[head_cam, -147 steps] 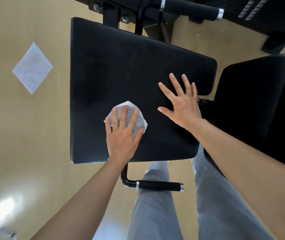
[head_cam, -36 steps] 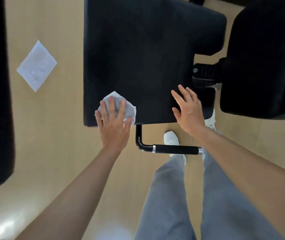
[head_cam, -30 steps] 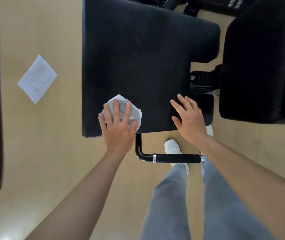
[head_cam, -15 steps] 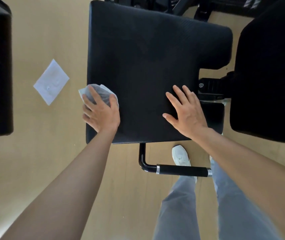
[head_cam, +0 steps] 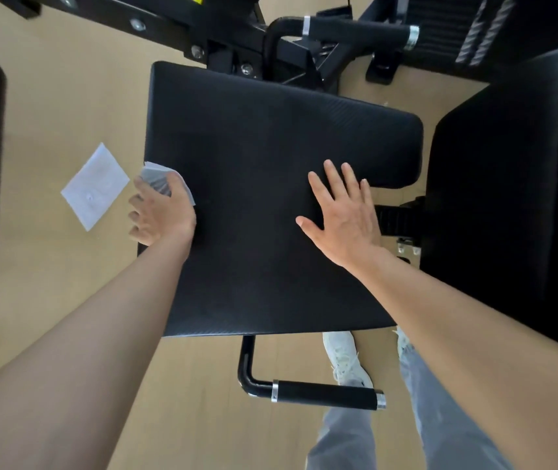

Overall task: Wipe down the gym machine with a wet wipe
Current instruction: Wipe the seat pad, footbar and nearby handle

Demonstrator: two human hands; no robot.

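Wipe rides the pad's left edge

Wipe (head_cam: 165, 183) first: white, crumpled into a wad, bunched at the left edge of the black seat pad (head_cam: 271, 198), about halfway along that side. Left hand (head_cam: 160, 212) has its grip curled shut around it, fingers wrapped over the pad's rim, so the side face looks to be the stretch getting cleaned. Right hand (head_cam: 345, 215) lies flat on the pad's top, fingers spread wide, holding nothing, likely just bracing.

Risk from here, as a judgement: the wad is small and folded on itself, so little fresh surface meets the vinyl; it could slip out over the rim and drop to the floor. Pad's ribbed texture may also snag it. No wet sheen shows on the dark surface, so what has been covered is hard to tell.

Left of the pad, a flat white square sheet (head_cam: 96, 186) lies on the tan floor (head_cam: 50, 96). Nearer the person than the pad, a black handle bar (head_cam: 325, 395) juts out, with a white shoe (head_cam: 343, 359) just beside it.
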